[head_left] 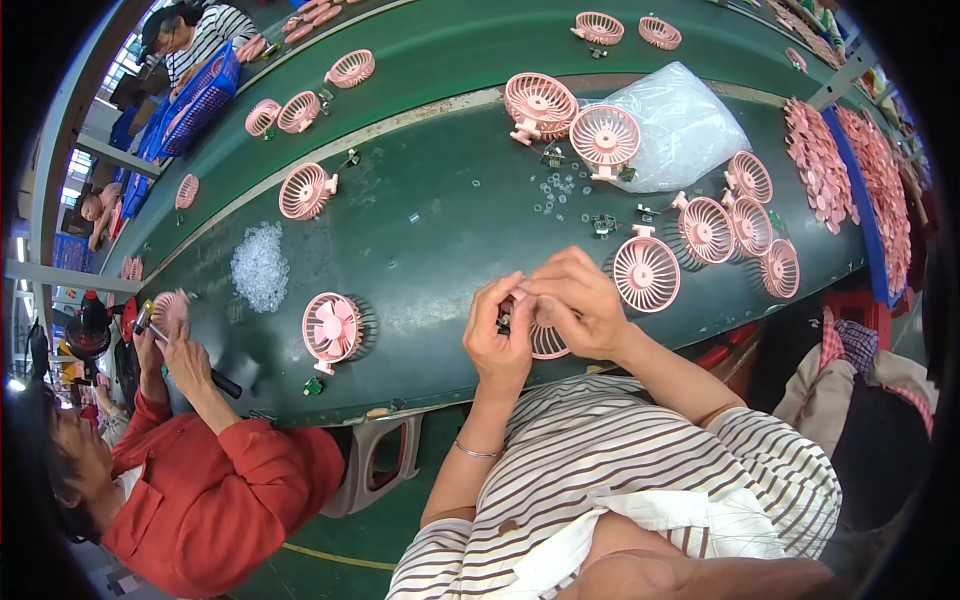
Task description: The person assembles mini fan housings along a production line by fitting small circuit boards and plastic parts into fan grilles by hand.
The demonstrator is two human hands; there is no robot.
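Observation:
My left hand (499, 338) and my right hand (583, 312) meet above the near edge of the green table. Between them is a pink fan housing (549, 343), its round slatted cage hanging below my right fingers. My left fingers are closed round its neck end, where a small dark part shows. The fingertips of my right hand pinch at the same spot; any tiny piece there is hidden. Just right of my right hand lies another pink fan cage (646, 273) with a neck. A fan with pink blades (333, 327) and a green circuit board (314, 386) lies to the left.
Several fan cages (706, 230) with boards lie at right, near a clear plastic bag (678, 125) and scattered clear rings (560, 190). A pile of clear small parts (260, 267) sits left. A co-worker in red (220, 500) holds a tool there. Beyond runs a green belt (430, 65).

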